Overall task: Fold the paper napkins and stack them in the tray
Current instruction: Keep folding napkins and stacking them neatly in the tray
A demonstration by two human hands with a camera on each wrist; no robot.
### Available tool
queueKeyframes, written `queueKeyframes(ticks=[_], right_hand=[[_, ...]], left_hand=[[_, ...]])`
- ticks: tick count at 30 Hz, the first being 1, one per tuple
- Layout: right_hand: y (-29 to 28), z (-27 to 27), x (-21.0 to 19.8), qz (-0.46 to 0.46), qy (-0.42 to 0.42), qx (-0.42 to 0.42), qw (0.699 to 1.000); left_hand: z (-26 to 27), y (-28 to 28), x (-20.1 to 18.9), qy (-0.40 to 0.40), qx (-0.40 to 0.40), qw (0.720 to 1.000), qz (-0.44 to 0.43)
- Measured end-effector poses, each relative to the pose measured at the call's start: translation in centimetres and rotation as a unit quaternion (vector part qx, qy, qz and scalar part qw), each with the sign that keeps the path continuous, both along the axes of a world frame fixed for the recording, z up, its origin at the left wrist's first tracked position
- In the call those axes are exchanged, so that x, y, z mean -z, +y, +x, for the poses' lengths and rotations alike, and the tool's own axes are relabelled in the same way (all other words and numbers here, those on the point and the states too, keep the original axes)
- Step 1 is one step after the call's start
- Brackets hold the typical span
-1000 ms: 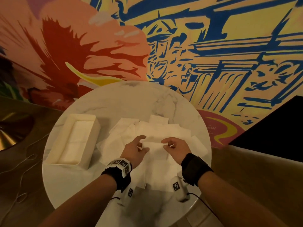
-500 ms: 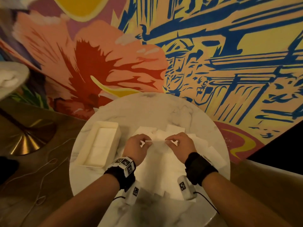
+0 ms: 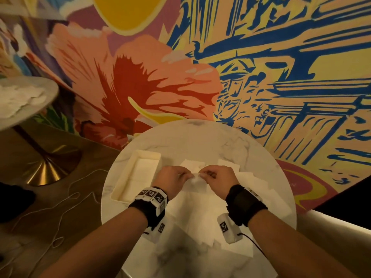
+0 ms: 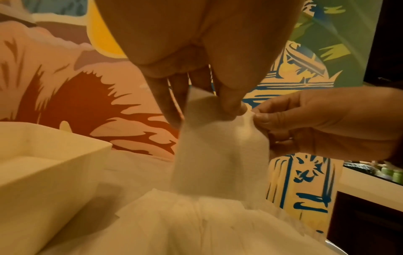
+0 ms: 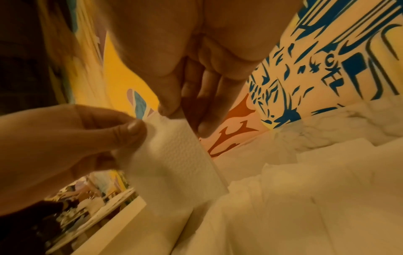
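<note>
Left hand and right hand both pinch the top edge of one napkin, thumb against fingertips, the two hands nearly touching. The napkin hangs off the table, above the loose pile; its lower edge sits just over the sheets beneath. In the wrist views it reads as a narrow doubled strip, so the fold looks partly made, corners being matched; whether a further fold is needed cannot be told. The tray stands just left of the left hand, near the table's left edge. It holds some folded napkins lying flat and low inside the walls; count not readable. The pile spreads from behind the hands to the near rim, many sheets overlapping, unfolded. Judgement: task early to middle. Left to do: finish this fold, lay it in the tray, repeat for the whole pile.
</note>
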State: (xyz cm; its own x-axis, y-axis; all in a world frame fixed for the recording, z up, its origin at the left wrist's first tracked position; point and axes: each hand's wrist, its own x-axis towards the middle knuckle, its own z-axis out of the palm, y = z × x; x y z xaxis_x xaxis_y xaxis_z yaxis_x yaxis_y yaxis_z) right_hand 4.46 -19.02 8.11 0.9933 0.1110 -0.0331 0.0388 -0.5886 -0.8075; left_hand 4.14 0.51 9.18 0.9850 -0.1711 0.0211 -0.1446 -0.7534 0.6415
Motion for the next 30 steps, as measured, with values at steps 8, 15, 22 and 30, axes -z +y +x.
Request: queueKeyframes(ticks=[8, 15, 22, 30], right_hand=[[0.4, 0.9, -0.4, 0.095, 0.015, 0.049, 0.994], [1.7, 0.4, -0.4, 0.164, 0.082, 0.052, 0.982], [3.4, -0.6, 0.1, 0.224, 0.102, 0.040, 0.969], [2.9, 0.6, 0.8, 0.218, 0.110, 0.084, 0.966]], left_hand=[[0.4, 1.9, -0.6, 0.045, -0.074, 0.990, -0.108], [0.1, 1.9, -0.1, 0.083, -0.081, 0.978, -0.176], [-0.3, 1.8, -0.3, 0.106, -0.046, 0.971, -0.211], [0.0, 3.8, 0.4, 0.102, -0.110, 0.963, -0.224]])
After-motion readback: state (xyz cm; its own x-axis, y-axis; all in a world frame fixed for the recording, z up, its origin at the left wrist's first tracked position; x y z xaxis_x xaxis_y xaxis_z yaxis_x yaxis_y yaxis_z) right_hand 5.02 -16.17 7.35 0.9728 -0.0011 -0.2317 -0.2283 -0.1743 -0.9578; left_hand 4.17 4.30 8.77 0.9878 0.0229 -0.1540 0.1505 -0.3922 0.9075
